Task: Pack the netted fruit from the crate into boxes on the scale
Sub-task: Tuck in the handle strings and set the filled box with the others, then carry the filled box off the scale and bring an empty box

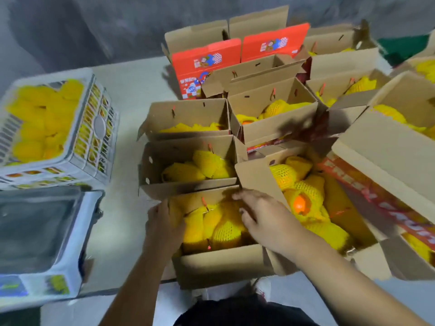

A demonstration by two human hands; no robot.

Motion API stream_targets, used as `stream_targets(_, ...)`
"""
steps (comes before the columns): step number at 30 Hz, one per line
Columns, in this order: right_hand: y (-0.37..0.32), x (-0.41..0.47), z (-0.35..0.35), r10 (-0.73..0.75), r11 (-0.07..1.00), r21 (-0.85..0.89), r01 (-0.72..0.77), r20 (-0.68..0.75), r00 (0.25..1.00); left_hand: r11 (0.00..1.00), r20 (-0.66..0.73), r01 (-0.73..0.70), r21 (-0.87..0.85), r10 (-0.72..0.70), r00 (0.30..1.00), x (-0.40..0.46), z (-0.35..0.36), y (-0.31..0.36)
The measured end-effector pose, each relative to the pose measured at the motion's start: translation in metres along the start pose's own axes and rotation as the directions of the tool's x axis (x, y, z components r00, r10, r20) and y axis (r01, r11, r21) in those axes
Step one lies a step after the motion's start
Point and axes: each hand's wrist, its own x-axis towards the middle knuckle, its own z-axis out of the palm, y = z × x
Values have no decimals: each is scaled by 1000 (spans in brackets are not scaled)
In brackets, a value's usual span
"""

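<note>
- My left hand (164, 222) grips the left wall of the nearest cardboard box (221, 264), fingers curled over its rim.
- My right hand (256, 215) hovers flat over the netted fruit (226, 229) inside, fingers straight and loosely spread, holding nothing.
- The fruit lies directly below my right palm, long axes running away from me; that hand is nearer.
- More fruit waits in the white crate (94, 147), well apart on my left.
- I cannot see any scale.

Grey floor (131, 90); dark green object (404, 49) far right.
</note>
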Motion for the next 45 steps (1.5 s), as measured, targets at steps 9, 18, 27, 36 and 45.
stream_targets(9,-32,-3,80,202,955,-207,-214,-75,976,956,189,41,-292,16,982,14,-17,-52)
stream_targets(18,-73,-5,144,242,951,-157,-265,-150,958,945,106,154,-287,-128,986,49,-93,-146)
stream_targets(27,-85,13,148,447,886,255,-388,-242,861,791,188,258,-555,-183,965,8,-84,-160)
stream_targets(36,-77,6,142,564,818,220,-531,-133,815,924,78,137,-357,-116,990,-18,-86,-166)
stream_targets(45,-117,-11,98,375,920,-70,-387,-133,917,931,40,210,-298,-207,977,-29,-119,-153)
